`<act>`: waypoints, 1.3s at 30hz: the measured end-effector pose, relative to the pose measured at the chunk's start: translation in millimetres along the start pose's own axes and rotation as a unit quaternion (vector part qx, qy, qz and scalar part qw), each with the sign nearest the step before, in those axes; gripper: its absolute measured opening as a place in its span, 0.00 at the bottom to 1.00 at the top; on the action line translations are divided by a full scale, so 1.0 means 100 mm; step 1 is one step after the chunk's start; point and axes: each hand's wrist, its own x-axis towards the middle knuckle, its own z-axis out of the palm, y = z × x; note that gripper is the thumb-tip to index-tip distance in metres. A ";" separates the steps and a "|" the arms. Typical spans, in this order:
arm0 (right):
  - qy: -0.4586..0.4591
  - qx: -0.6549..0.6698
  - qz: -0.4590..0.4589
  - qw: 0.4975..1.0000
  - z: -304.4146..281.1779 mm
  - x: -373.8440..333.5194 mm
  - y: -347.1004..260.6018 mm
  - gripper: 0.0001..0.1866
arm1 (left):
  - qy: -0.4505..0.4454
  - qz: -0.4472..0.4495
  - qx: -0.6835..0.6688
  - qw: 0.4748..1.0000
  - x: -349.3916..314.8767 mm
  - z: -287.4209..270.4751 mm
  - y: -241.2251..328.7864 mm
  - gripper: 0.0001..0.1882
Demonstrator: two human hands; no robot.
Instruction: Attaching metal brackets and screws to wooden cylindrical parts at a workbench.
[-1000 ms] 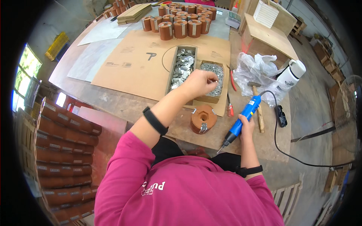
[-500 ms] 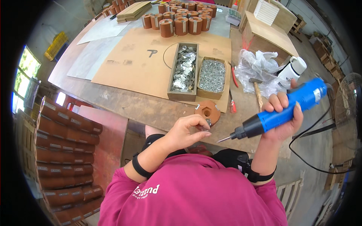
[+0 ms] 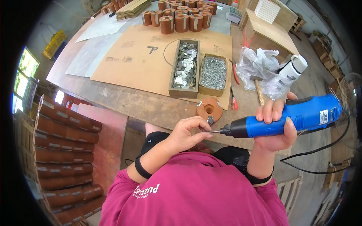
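Note:
My right hand (image 3: 277,120) is wrapped round a blue electric screwdriver (image 3: 298,118) with a black nose, held level with its bit pointing left. The bit's tip meets the fingertips of my left hand (image 3: 190,132), where thumb and forefinger pinch a small screw, mostly hidden between them. Just beyond these fingers, a reddish-brown round block (image 3: 215,109) with a centre hole sits at the table's near edge. A small metal plate (image 3: 210,119) lies at its near side, and more metal shows on its rim.
Behind the block stand a wooden tray of metal plates (image 3: 173,81) and a cardboard box of screws (image 3: 213,73). To the right lie a hammer (image 3: 259,92), a red-handled screwdriver (image 3: 234,103), plastic bags and a white bottle (image 3: 292,69). Brown cylinders are stacked at left and far back.
The electric screwdriver has swung from a tilt to level, and its bit has come left to my left fingertips. My left hand has stayed nearly in place, still pinching.

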 end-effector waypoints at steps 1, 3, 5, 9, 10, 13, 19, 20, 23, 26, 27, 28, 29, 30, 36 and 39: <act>0.000 -0.001 0.001 1.000 0.00 0.00 0.00 0.31 | -0.001 0.003 0.005 1.000 0.00 0.00 -0.01 0.06; -0.002 0.004 0.003 1.000 0.01 -0.01 0.00 0.31 | -0.001 0.006 0.010 1.000 -0.01 -0.01 -0.02 0.05; -0.010 -0.003 0.005 1.000 0.02 0.00 0.00 0.31 | 0.013 0.013 0.018 1.000 0.00 0.00 -0.02 0.05; -0.036 -0.043 0.012 0.998 0.04 0.00 0.02 0.32 | 0.026 0.040 0.041 0.998 0.02 0.03 -0.08 0.06; -0.036 -0.044 0.013 0.998 0.06 0.01 0.02 0.32 | 0.023 0.043 0.059 0.997 0.03 0.04 -0.09 0.06; -0.025 -0.068 0.024 0.997 0.14 0.05 0.07 0.32 | 0.022 0.079 0.127 0.989 0.10 0.02 -0.14 0.07; 0.008 -0.156 0.020 0.988 0.20 0.17 0.30 0.29 | 0.060 0.109 0.226 0.966 0.17 0.06 -0.18 0.14; 0.007 -0.157 0.021 0.987 0.18 0.17 0.32 0.29 | 0.058 0.107 0.238 0.963 0.17 0.07 -0.19 0.16; 0.001 -0.227 0.032 0.973 0.16 0.17 0.37 0.29 | 0.051 0.113 0.273 0.954 0.16 0.08 -0.27 0.20; 0.006 -0.259 0.041 0.965 0.16 0.17 0.43 0.28 | 0.061 0.111 0.276 0.953 0.14 0.09 -0.35 0.20; 0.005 -0.259 0.042 0.965 0.14 0.16 0.45 0.28 | 0.062 0.110 0.276 0.953 0.14 0.09 -0.36 0.20; -0.002 -0.278 0.038 0.960 0.11 0.15 0.47 0.28 | 0.064 0.110 0.281 0.951 0.14 0.09 -0.37 0.20; -0.008 -0.298 0.032 0.954 0.08 0.14 0.48 0.28 | 0.065 0.110 0.286 0.950 0.14 0.09 -0.37 0.20; -0.009 -0.298 0.033 0.954 0.06 0.14 0.50 0.28 | 0.066 0.109 0.285 0.950 0.14 0.09 -0.38 0.20; 0.000 -0.305 0.020 0.952 0.06 0.14 0.58 0.27 | 0.070 0.098 0.287 0.950 0.14 0.09 -0.41 0.18; 0.011 -0.276 0.018 0.961 0.08 0.17 0.59 0.27 | 0.070 0.097 0.310 0.943 0.16 0.09 -0.43 0.21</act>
